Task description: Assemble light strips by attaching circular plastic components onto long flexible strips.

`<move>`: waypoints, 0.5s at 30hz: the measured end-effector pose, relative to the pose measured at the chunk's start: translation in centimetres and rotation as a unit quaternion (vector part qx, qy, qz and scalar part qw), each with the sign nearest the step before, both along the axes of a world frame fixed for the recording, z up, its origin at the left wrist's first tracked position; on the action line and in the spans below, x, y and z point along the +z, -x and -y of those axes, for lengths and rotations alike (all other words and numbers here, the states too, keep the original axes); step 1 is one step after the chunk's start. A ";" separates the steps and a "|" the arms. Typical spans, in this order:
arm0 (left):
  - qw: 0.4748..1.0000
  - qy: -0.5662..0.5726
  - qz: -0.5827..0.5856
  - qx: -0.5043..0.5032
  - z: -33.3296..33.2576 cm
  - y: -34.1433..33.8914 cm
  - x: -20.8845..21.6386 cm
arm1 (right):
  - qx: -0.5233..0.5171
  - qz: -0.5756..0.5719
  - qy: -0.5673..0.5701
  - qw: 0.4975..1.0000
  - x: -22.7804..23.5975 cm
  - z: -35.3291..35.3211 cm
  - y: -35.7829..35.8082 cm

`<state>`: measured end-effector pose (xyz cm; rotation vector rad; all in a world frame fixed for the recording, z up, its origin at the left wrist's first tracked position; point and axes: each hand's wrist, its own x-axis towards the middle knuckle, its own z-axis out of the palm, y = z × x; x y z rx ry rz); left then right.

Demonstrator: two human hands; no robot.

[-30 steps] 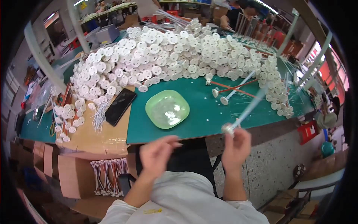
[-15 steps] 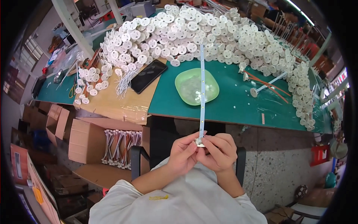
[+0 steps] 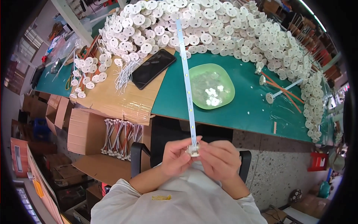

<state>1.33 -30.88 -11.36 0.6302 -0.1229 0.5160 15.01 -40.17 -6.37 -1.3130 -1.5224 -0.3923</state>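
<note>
Both your left hand (image 3: 175, 159) and your right hand (image 3: 221, 161) pinch the white disc (image 3: 192, 152), just in front of your shirt (image 3: 175, 203). LED strip (image 3: 187, 83) extends from the disc, pointing away from you, over the green table (image 3: 246, 89). Open carton (image 3: 85, 130) to your left. On the table: bowl (image 3: 230, 84) right of the strip, phone (image 3: 154, 70) left of it. Beyond both, heaped discs (image 3: 206, 38).

Garment (image 3: 186, 211): pale white fabric, loose cut, lightly creased, lower centre of the frame. Marking: one small, irregular yellow patch (image 3: 162, 198), left of the lower centre. Sleeves (image 3: 116, 197): matching fabric, ending on the forearms. I see the left hand (image 3: 174, 159) and right hand (image 3: 222, 160) bare.
</note>
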 end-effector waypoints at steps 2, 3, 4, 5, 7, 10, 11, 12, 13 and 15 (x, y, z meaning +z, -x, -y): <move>1.000 -0.002 -0.027 0.001 -1.7 -0.9 0.5 | -0.001 -0.010 0.025 1.000 0.4 -1.1 -0.9; 0.999 -0.022 -0.041 0.001 -2.7 -1.1 0.1 | 0.037 -0.048 0.052 0.997 0.7 -1.9 -1.8; 0.999 -0.019 -0.039 0.003 -3.7 -1.3 -0.2 | 0.074 -0.085 0.077 0.991 1.1 -2.8 -2.9; 0.998 -0.035 -0.046 -0.009 -4.8 -1.4 -0.1 | 0.015 -0.073 0.131 0.989 1.6 -3.1 -4.7; 0.993 -0.079 -0.084 0.021 -6.5 -1.6 0.4 | -0.081 -0.037 0.222 0.971 2.2 -4.1 -8.4; 0.989 -0.115 -0.092 0.015 -7.9 -1.6 0.4 | -0.110 0.030 0.315 0.942 2.7 -6.4 -11.3; 0.989 -0.112 -0.096 0.019 -8.0 -1.4 0.4 | -0.103 0.073 0.364 0.923 2.9 -6.9 -11.6; 0.990 -0.111 -0.087 0.017 -8.2 -1.2 0.3 | -0.095 0.075 0.365 0.923 3.1 -7.4 -11.8; 0.991 -0.111 -0.079 0.014 -8.3 -1.1 0.2 | -0.097 0.087 0.416 0.900 3.5 -7.8 -11.9; 0.991 -0.103 -0.085 0.021 -8.4 -0.7 0.1 | -0.094 0.102 0.467 0.873 3.6 -8.6 -11.8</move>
